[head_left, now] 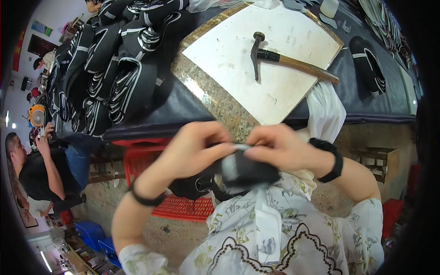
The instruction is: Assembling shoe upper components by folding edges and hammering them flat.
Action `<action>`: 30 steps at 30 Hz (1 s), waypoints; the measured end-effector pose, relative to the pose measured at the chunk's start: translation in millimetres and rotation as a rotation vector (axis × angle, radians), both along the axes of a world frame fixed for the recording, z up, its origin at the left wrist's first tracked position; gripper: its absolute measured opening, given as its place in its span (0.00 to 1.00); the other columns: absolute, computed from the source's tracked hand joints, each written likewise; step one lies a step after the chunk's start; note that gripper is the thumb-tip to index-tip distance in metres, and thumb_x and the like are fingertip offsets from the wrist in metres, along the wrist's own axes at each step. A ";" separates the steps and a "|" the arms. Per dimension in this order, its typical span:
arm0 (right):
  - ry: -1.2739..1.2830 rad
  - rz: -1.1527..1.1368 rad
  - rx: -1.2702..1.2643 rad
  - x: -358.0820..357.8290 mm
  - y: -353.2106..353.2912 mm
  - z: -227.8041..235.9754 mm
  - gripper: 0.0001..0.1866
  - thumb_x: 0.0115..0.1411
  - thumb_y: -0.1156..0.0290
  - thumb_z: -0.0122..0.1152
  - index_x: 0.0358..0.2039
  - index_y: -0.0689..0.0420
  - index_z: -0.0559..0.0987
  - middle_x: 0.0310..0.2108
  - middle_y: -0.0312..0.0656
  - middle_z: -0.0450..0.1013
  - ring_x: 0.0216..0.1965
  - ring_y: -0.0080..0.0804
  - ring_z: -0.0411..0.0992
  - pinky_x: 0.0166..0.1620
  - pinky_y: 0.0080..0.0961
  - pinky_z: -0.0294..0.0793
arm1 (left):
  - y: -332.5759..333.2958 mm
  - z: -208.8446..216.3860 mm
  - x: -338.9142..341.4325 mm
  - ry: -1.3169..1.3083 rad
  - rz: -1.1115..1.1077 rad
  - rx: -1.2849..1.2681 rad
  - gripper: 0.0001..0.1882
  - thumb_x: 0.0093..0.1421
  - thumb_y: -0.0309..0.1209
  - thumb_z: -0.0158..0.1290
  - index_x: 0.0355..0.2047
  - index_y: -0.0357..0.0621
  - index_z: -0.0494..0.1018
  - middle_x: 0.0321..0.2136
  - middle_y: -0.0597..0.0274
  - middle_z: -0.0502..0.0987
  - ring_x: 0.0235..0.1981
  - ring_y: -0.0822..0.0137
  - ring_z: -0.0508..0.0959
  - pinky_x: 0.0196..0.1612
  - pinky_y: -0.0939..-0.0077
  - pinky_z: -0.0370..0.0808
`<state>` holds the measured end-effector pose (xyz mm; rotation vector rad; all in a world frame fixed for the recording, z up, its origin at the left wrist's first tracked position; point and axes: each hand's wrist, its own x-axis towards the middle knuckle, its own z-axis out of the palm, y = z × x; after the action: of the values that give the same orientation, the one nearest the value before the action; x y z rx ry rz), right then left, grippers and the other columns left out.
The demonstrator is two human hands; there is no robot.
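Over my lap, just in front of the table's edge, I hold a black shoe upper (253, 173) with a pale strip along its edge; it is blurred by motion. My left hand (195, 149) pinches the pale rim between thumb and bent fingers. Close beside it, my right hand (285, 151) grips the same rim, its thumb lying over the black material. Beyond my hands a hammer (293, 65) with a wooden handle lies on a white board (220, 55), which rests on a speckled stone slab (195, 82). Neither hand touches the hammer.
Heaps of black shoe uppers (126, 89) cover the table's left side; a single upper (366, 64) lies at the right. White cloth (325, 110) hangs over the front edge. Below left stands a red plastic basket (185, 208). Another person (43, 169) is at far left.
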<state>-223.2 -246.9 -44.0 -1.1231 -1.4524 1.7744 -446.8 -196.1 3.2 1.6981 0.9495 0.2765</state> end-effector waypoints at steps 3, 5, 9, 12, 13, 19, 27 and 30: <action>-0.308 -0.102 0.284 37.5 -8.9 -8.1 0.10 0.56 0.70 0.63 0.34 0.61 0.76 0.24 0.42 0.73 0.26 0.29 0.74 0.29 0.24 0.71 | -5.7 -47.2 43.5 -0.069 -0.086 0.451 0.07 0.53 0.26 0.60 0.30 0.37 0.74 0.23 0.56 0.74 0.24 0.63 0.74 0.29 0.73 0.71; -0.512 -0.175 0.531 39.4 -15.4 -14.2 0.11 0.52 0.71 0.66 0.35 0.58 0.76 0.27 0.42 0.73 0.31 0.37 0.73 0.36 0.27 0.72 | -6.4 -58.3 49.8 -0.064 -0.112 0.579 0.07 0.52 0.26 0.60 0.30 0.38 0.74 0.23 0.55 0.74 0.24 0.58 0.74 0.30 0.69 0.71; -0.726 -0.019 1.007 35.5 3.6 -19.1 0.13 0.47 0.70 0.67 0.34 0.53 0.76 0.32 0.35 0.70 0.42 0.34 0.69 0.46 0.30 0.64 | -2.5 -63.9 45.9 -0.028 -0.097 0.853 0.09 0.48 0.26 0.62 0.30 0.41 0.74 0.23 0.60 0.73 0.27 0.56 0.72 0.33 0.66 0.68; -0.625 0.034 1.029 36.3 18.2 -18.4 0.13 0.47 0.70 0.67 0.35 0.52 0.77 0.34 0.33 0.71 0.43 0.33 0.69 0.47 0.31 0.63 | -0.7 -67.7 33.9 -0.070 -0.087 0.832 0.11 0.47 0.25 0.63 0.32 0.42 0.75 0.24 0.62 0.73 0.28 0.59 0.72 0.34 0.68 0.66; -0.619 0.040 1.022 37.1 21.5 -19.6 0.13 0.47 0.70 0.67 0.35 0.52 0.77 0.34 0.33 0.71 0.43 0.33 0.69 0.47 0.31 0.63 | -0.8 -70.0 30.1 -0.119 -0.075 0.764 0.12 0.46 0.24 0.63 0.33 0.42 0.76 0.25 0.63 0.73 0.29 0.60 0.72 0.34 0.69 0.65; -0.530 0.179 0.994 41.8 37.1 -19.8 0.14 0.47 0.69 0.66 0.37 0.48 0.79 0.35 0.30 0.71 0.44 0.30 0.68 0.50 0.32 0.61 | -6.1 -75.5 21.8 -0.104 -0.087 0.980 0.15 0.44 0.22 0.61 0.36 0.41 0.78 0.29 0.65 0.74 0.29 0.64 0.72 0.33 0.71 0.67; -0.571 0.334 1.162 44.0 46.7 -19.3 0.10 0.50 0.67 0.58 0.35 0.47 0.78 0.34 0.28 0.69 0.42 0.25 0.68 0.47 0.28 0.64 | -3.1 -65.7 21.7 -0.025 -0.192 1.096 0.11 0.45 0.24 0.60 0.32 0.37 0.78 0.30 0.62 0.75 0.31 0.66 0.74 0.33 0.73 0.69; -0.603 0.363 1.210 45.5 45.9 -21.3 0.13 0.49 0.66 0.59 0.38 0.44 0.80 0.34 0.27 0.69 0.42 0.25 0.67 0.48 0.30 0.62 | -4.7 -64.4 23.2 0.000 -0.230 1.063 0.12 0.44 0.23 0.59 0.32 0.37 0.78 0.30 0.61 0.75 0.32 0.66 0.74 0.34 0.72 0.69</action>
<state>-177.7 -201.0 -65.3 -0.7131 -2.6288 0.3849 -423.6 -200.8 -61.2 2.7393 0.6009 0.7075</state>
